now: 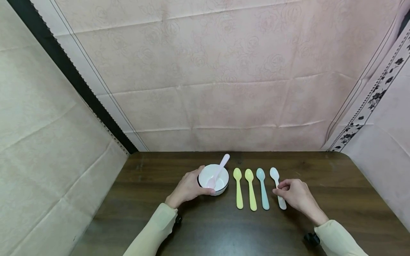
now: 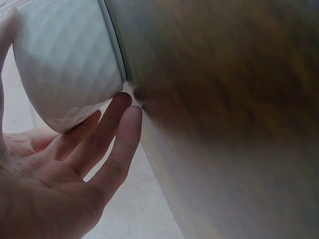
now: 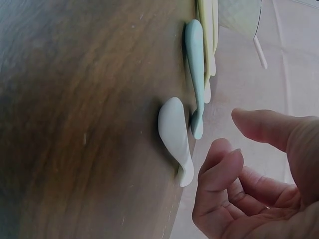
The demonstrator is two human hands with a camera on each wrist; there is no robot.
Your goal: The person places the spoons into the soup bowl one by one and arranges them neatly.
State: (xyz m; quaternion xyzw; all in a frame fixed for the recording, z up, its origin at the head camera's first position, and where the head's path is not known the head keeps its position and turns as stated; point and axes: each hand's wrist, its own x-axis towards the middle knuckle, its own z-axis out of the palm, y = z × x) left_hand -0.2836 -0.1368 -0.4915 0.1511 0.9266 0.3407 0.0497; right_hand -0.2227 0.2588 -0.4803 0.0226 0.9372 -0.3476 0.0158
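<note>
My left hand (image 1: 187,187) holds a white bowl (image 1: 221,191), thumb on the near side and fingers round the far side. In the left wrist view the bowl (image 2: 65,62) shows a faceted outer wall. A pale pink spoon (image 1: 221,165) leans in it, handle over the rim. Right of the bowl lie two yellow spoons (image 1: 238,190) (image 1: 251,188), a light blue spoon (image 1: 263,190) and a white spoon (image 1: 274,174). Over the white spoon's handle is my right hand (image 1: 296,193); in the right wrist view its thumb and fingers stand apart, with nothing between them.
The brown wooden table (image 1: 250,234) carries the bowl and the row of spoons. Behind it hangs a pale patterned cloth (image 1: 224,106), and further cloths (image 1: 48,160) flank the left and right sides.
</note>
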